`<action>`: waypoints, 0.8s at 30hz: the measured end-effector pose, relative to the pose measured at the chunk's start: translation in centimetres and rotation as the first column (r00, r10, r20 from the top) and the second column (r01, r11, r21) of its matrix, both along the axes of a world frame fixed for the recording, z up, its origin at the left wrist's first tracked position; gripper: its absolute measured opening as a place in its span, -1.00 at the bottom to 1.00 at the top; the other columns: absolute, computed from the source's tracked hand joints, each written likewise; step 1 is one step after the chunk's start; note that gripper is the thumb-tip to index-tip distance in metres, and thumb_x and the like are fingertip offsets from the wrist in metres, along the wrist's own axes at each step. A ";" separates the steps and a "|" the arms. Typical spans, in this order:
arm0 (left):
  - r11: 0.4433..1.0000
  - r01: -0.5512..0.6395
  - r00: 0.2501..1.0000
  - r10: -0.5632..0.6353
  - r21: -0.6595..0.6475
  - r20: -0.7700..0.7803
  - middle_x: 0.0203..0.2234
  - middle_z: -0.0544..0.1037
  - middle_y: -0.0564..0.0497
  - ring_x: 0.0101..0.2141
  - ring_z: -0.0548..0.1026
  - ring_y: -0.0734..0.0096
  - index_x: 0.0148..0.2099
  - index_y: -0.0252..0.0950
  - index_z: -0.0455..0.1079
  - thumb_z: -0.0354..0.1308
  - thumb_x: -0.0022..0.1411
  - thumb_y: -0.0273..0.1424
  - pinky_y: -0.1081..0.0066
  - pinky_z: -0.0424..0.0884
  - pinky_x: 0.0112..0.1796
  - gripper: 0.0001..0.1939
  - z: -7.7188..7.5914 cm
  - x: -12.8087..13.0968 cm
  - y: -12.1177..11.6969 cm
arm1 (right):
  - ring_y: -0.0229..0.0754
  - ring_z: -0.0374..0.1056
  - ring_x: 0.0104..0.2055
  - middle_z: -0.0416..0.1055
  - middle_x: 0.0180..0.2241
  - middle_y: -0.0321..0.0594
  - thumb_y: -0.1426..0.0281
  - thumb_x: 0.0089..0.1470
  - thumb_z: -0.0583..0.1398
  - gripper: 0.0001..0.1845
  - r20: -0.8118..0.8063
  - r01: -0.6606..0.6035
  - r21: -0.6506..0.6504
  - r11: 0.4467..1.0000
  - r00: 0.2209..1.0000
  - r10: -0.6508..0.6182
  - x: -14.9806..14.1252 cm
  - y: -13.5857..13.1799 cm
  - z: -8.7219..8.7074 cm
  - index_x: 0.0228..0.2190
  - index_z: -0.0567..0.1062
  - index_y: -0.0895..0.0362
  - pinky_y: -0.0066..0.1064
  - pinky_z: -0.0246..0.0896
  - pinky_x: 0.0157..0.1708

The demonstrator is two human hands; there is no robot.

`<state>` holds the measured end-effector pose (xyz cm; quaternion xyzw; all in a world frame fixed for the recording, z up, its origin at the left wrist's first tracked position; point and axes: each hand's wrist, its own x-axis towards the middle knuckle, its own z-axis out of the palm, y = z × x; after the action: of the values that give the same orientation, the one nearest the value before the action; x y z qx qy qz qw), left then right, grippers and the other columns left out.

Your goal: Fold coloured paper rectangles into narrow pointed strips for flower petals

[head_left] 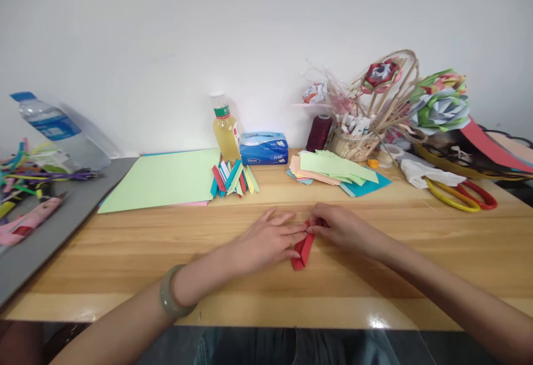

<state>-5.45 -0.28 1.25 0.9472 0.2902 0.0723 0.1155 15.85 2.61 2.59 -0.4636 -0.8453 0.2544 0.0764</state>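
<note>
A narrow folded strip of red paper (303,251) lies on the wooden table (375,254) in front of me. My left hand (266,241) rests flat on the table with fingers stretched out, its fingertips pressing the strip's left side. My right hand (339,228) is at the strip's far end, fingers curled and pinching the red paper. A green bangle (169,293) is on my left wrist.
Behind the hands lie a pile of folded coloured strips (234,179), a large green sheet (162,179), a stack of cut paper (333,170), a drink bottle (225,129), a tissue pack (264,148), a basket of paper flowers (358,143) and scissors (462,195). A grey board (50,226) is at left.
</note>
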 end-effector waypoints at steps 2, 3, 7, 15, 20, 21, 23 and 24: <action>1.000 0.012 1.000 -0.012 0.017 -0.004 0.13 0.28 -0.04 0.21 0.05 0.20 0.20 -0.22 0.14 -0.08 0.32 -0.23 0.02 -0.04 0.13 -0.56 0.0 0.0 -0.1 | -0.22 0.26 -0.46 0.39 -0.48 -0.20 0.35 0.05 0.08 -0.82 0.001 -0.013 -0.013 1.000 1.000 0.013 0.1 0.0 0.0 -0.49 0.41 0.16 -0.44 0.08 -0.47; 1.000 0.020 1.000 -0.019 0.024 -0.008 0.13 0.27 -0.03 0.21 0.04 0.20 0.20 -0.22 0.13 -0.09 0.33 -0.24 0.02 -0.04 0.13 -0.57 -0.1 0.0 -0.1 | -0.22 0.26 -0.46 0.39 -0.48 -0.20 0.35 0.05 0.08 -0.82 -0.002 -0.019 -0.020 1.000 1.000 0.019 0.1 0.1 0.0 -0.49 0.41 0.16 -0.44 0.09 -0.47; 0.997 0.052 0.998 -0.051 0.062 -0.029 0.16 0.22 0.03 0.21 0.02 0.16 0.17 -0.13 0.19 -0.10 0.35 -0.28 0.01 -0.07 0.14 -0.64 -0.5 -0.1 -0.1 | -0.23 0.25 -0.47 0.38 -0.49 -0.21 0.33 0.05 0.07 -0.80 -0.034 -0.041 -0.040 0.998 0.999 0.040 0.2 0.2 0.2 -0.48 0.42 0.17 -0.44 0.10 -0.48; 0.985 0.113 0.993 -0.107 0.133 -0.048 0.16 0.23 0.08 0.22 -0.04 0.08 0.12 -0.08 0.23 -0.05 0.33 -0.33 -0.01 -0.05 0.12 -0.67 -1.3 -0.5 0.5 | -0.21 0.25 -0.45 0.36 -0.48 -0.19 0.26 0.09 0.04 -0.72 -0.043 -0.072 -0.046 0.996 0.997 0.070 0.0 0.2 0.4 -0.48 0.41 0.18 -0.42 0.11 -0.47; 0.983 0.122 0.992 -0.117 0.136 -0.048 0.16 0.23 0.07 0.22 -0.03 0.12 0.13 -0.06 0.21 -0.04 0.33 -0.35 0.03 -0.03 0.13 -0.66 -1.0 -0.4 0.5 | -0.20 0.26 -0.40 0.31 -0.43 -0.16 0.30 0.13 0.02 -0.73 0.001 -0.103 -0.016 0.995 0.995 0.103 0.0 0.4 0.5 -0.48 0.40 0.18 -0.39 0.16 -0.39; 0.983 0.122 0.992 -0.117 0.135 -0.045 0.16 0.23 0.07 0.22 -0.02 0.12 0.13 -0.05 0.22 -0.03 0.32 -0.35 0.03 -0.02 0.12 -0.66 -0.9 -0.4 0.5 | -0.20 0.26 -0.40 0.29 -0.42 -0.17 0.31 0.13 0.02 -0.73 0.012 -0.122 -0.022 0.992 0.992 0.123 0.0 0.5 0.5 -0.48 0.39 0.17 -0.38 0.16 -0.37; 0.984 0.119 0.993 -0.114 0.132 -0.039 0.16 0.22 0.07 0.22 -0.02 0.12 0.12 -0.03 0.23 -0.03 0.32 -0.36 0.02 0.00 0.12 -0.67 -0.8 -0.4 0.4 | -0.22 0.25 -0.40 0.25 -0.40 -0.19 0.37 0.13 0.02 -0.76 0.037 -0.166 -0.033 0.986 0.985 0.167 0.0 0.7 0.5 -0.50 0.37 0.16 -0.38 0.18 -0.34; 0.985 0.115 0.993 -0.111 0.131 -0.036 0.16 0.22 0.07 0.22 -0.02 0.12 0.11 -0.03 0.25 -0.03 0.32 -0.36 0.02 0.00 0.12 -0.68 -0.8 -0.3 0.4 | -0.24 0.24 -0.41 0.23 -0.39 -0.20 0.40 0.12 0.02 -0.78 0.050 -0.180 -0.033 0.983 0.982 0.181 0.0 0.9 0.5 -0.51 0.36 0.16 -0.38 0.18 -0.34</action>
<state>-5.80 0.11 0.49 0.9687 0.2322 0.0712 0.0518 15.86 3.47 3.13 -0.3927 -0.8818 0.2600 0.0239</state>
